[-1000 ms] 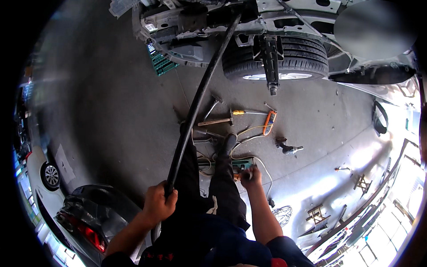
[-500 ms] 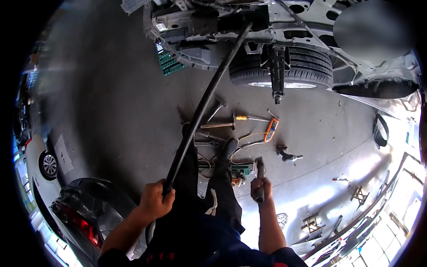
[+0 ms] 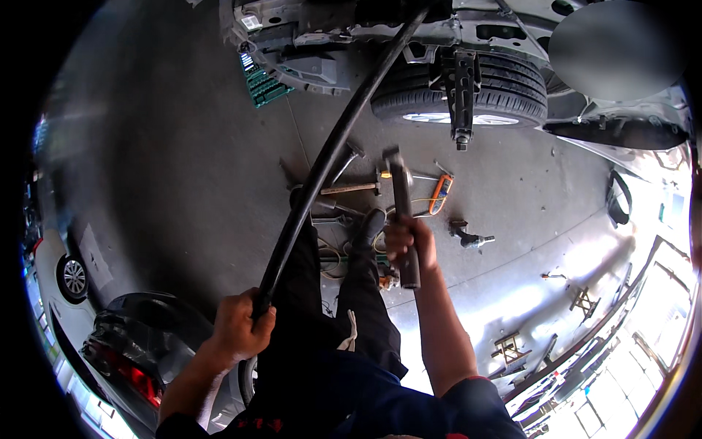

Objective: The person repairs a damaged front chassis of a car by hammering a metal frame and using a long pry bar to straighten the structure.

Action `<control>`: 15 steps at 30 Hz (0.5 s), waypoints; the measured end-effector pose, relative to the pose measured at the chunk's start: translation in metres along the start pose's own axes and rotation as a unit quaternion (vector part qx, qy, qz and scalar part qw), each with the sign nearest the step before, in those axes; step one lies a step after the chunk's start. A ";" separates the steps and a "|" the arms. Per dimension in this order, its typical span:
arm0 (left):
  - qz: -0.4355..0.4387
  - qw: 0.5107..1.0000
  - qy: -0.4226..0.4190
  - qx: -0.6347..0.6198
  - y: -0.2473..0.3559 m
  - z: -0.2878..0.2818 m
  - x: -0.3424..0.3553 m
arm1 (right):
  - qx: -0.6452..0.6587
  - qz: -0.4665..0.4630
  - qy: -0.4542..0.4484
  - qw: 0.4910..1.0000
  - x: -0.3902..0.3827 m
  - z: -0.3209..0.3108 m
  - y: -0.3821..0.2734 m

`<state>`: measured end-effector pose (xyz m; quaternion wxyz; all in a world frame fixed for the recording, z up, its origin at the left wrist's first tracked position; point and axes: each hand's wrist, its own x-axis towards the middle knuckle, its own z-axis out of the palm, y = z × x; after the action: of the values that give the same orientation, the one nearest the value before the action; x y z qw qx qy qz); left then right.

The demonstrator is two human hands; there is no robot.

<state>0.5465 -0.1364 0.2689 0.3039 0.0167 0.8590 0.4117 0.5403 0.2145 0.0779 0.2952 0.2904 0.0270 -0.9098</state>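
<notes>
My left hand is wrapped round the lower end of a long dark pry bar. The bar slants up and away, and its far end reaches the car's exposed metal front. In my right hand is a hammer, held upright by its thick handle. Its head points away from me and is slightly blurred. The hammer is to the right of the bar and apart from it. A tyre lies flat under the car front, with a dark metal bracket sticking out above it.
On the floor beyond my feet lie two more hammers, one wooden-handled, an orange clamp meter and cables. A metal part is to their right. A green tool case sits far left. A dark car stands close at left.
My right hand has raised the hammer up and to the left, from beside my leg toward the bar. My left hand has shifted slightly left and down, still gripping the bar.
</notes>
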 end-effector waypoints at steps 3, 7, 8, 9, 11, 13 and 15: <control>-0.012 1.000 0.001 0.001 0.000 -0.001 -0.003 | -0.011 -0.023 -0.103 0.994 0.037 0.081 -0.017; -0.006 1.000 -0.004 -0.013 -0.011 0.005 -0.010 | 0.114 0.039 -0.122 0.985 0.053 0.138 -0.025; -0.004 1.000 -0.006 -0.014 -0.003 0.005 -0.010 | 0.020 -0.013 -0.140 0.990 0.045 0.115 -0.023; -0.003 1.000 -0.005 -0.006 0.002 0.004 -0.005 | -0.075 -0.067 -0.158 0.982 0.041 0.086 -0.020; -0.010 1.000 0.002 0.008 0.005 0.001 -0.004 | -0.099 -0.086 -0.005 0.991 0.005 0.035 0.006; 0.010 1.000 0.022 0.004 0.002 0.003 -0.006 | -0.012 -0.072 0.023 0.997 -0.044 -0.030 0.028; 0.005 1.000 0.028 -0.001 -0.002 0.003 -0.012 | 0.384 0.003 0.125 0.915 -0.085 -0.062 0.045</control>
<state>0.5584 -0.1386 0.2719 0.2780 0.0090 0.8664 0.4147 0.6529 0.2359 0.0782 0.1580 0.4928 -0.2889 -0.8054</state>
